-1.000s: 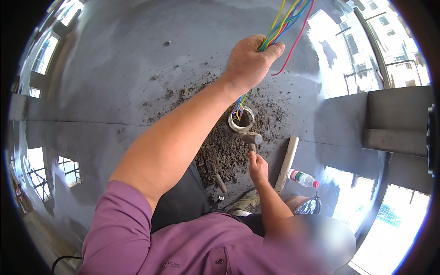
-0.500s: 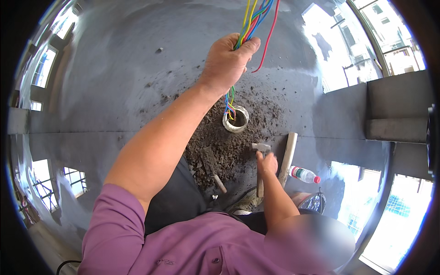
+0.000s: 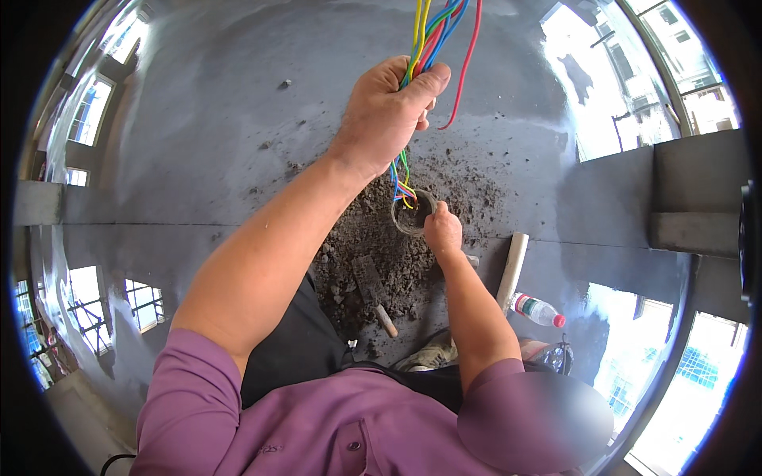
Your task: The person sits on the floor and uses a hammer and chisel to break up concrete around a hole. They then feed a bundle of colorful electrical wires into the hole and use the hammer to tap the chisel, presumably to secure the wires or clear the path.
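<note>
My left hand (image 3: 390,111) is raised, its fingers closed round a bundle of electrical wires (image 3: 432,46) in yellow, green, red and blue. One red wire (image 3: 463,75) hangs apart to the right. Below my fist the wires run down into a short round pipe (image 3: 408,232) standing in loose soil (image 3: 357,234). My right hand (image 3: 444,230) grips the right side of that pipe's rim; its fingertips are partly hidden. Behind my right forearm the hammer (image 3: 474,260) lies mostly covered, with a bit of its head showing. A trowel (image 3: 368,279) with a wooden handle lies on the soil to the left.
A pale length of pipe (image 3: 514,266) lies on the floor to the right. Beside it are a plastic bottle (image 3: 537,310) with a red cap and a bucket (image 3: 556,355). My shoe (image 3: 429,355) is near the soil. Crumbs of dirt are scattered across the grey floor (image 3: 206,143).
My right hand has let go of the hammer and moved up and left onto the pipe's rim. My left hand still holds the wires in nearly the same place.
</note>
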Motion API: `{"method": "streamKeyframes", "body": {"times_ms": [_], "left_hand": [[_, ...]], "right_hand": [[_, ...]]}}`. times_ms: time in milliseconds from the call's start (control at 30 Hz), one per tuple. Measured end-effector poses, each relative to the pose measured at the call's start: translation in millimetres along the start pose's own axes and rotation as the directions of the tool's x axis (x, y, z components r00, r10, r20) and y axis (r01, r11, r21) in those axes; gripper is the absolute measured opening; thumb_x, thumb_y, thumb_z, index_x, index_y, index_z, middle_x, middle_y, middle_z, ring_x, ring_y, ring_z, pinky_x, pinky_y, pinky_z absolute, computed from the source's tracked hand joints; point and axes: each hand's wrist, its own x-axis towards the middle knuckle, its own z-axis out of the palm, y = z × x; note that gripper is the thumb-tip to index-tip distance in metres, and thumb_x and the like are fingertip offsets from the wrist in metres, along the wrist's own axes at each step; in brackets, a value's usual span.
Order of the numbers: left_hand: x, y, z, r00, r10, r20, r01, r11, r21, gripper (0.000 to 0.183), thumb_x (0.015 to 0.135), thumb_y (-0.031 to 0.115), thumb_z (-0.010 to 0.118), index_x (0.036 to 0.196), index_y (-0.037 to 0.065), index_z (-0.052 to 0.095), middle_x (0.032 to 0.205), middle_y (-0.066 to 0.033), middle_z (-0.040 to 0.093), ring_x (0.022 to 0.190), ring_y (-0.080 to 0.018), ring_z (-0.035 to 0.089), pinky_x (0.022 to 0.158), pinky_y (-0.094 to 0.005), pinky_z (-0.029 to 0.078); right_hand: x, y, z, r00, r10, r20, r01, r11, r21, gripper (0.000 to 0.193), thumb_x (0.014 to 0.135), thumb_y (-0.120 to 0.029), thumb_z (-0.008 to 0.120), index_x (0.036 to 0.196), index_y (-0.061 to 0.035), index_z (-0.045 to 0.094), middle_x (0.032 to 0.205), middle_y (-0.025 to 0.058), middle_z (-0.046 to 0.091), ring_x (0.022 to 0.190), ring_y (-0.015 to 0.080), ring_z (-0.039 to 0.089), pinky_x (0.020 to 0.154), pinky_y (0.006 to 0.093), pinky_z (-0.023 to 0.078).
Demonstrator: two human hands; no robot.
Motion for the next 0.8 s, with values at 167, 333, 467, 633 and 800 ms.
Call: {"method": "streamKeyframes", "body": {"times_ms": [167, 333, 467, 633, 800], "left_hand": [[1, 2, 5, 1.000, 0.000, 0.012, 0.000, 1.000, -0.014, 0.025, 0.098, 0.028, 0.064, 0.082, 0.010, 0.059, 0.072, 0.0028, 0.055, 0.064, -0.0062, 0.052, 0.060, -0.0259, 0.046], [0, 1, 3, 1.000, 0.001, 0.023, -0.001, 1.000, 0.008, 0.024, 0.098, 0.028, 0.064, 0.083, 0.010, 0.059, 0.073, 0.0027, 0.056, 0.064, -0.0064, 0.052, 0.062, -0.0266, 0.047], [-1, 6, 3, 1.000, -0.023, 0.010, 0.023, 1.000, -0.002, 0.023, 0.097, 0.029, 0.065, 0.085, 0.010, 0.060, 0.073, 0.0025, 0.056, 0.065, -0.0067, 0.052, 0.062, -0.0269, 0.047], [0, 4, 0, 0.999, -0.027, 0.020, 0.027, 1.000, 0.015, 0.024, 0.097, 0.030, 0.065, 0.084, 0.010, 0.060, 0.074, 0.0023, 0.056, 0.066, -0.0072, 0.053, 0.063, -0.0271, 0.047], [2, 1, -3, 1.000, 0.016, 0.018, -0.016, 1.000, -0.005, 0.031, 0.096, 0.038, 0.066, 0.083, 0.011, 0.060, 0.070, 0.0042, 0.054, 0.062, -0.0046, 0.049, 0.058, -0.0216, 0.044]], "right_hand": [[-3, 0, 4, 0.996, 0.087, 0.011, -0.086, 0.996, -0.017, 0.022, 0.090, -0.016, 0.049, 0.102, 0.0012, 0.054, 0.089, 0.0292, 0.068, 0.085, 0.0461, 0.067, 0.078, 0.0544, 0.054], [2, 2, 6, 0.991, 0.122, -0.057, -0.124, 0.992, -0.015, 0.022, 0.091, -0.018, 0.052, 0.101, 0.0017, 0.053, 0.087, 0.0268, 0.068, 0.085, 0.0438, 0.068, 0.077, 0.0521, 0.055], [2, 0, 9, 0.990, 0.141, -0.025, -0.142, 0.989, -0.044, 0.023, 0.091, -0.019, 0.052, 0.103, 0.0011, 0.052, 0.088, 0.0250, 0.069, 0.086, 0.0418, 0.069, 0.077, 0.0504, 0.055], [2, -7, 4, 0.990, 0.140, 0.013, -0.139, 0.987, -0.085, 0.023, 0.092, -0.019, 0.052, 0.104, 0.0008, 0.051, 0.090, 0.0234, 0.070, 0.087, 0.0404, 0.070, 0.077, 0.0490, 0.056], [2, -9, 4, 0.985, 0.171, 0.029, -0.169, 0.983, -0.070, 0.023, 0.092, -0.019, 0.052, 0.104, 0.0010, 0.051, 0.089, 0.0240, 0.070, 0.087, 0.0413, 0.070, 0.077, 0.0493, 0.056]]}}
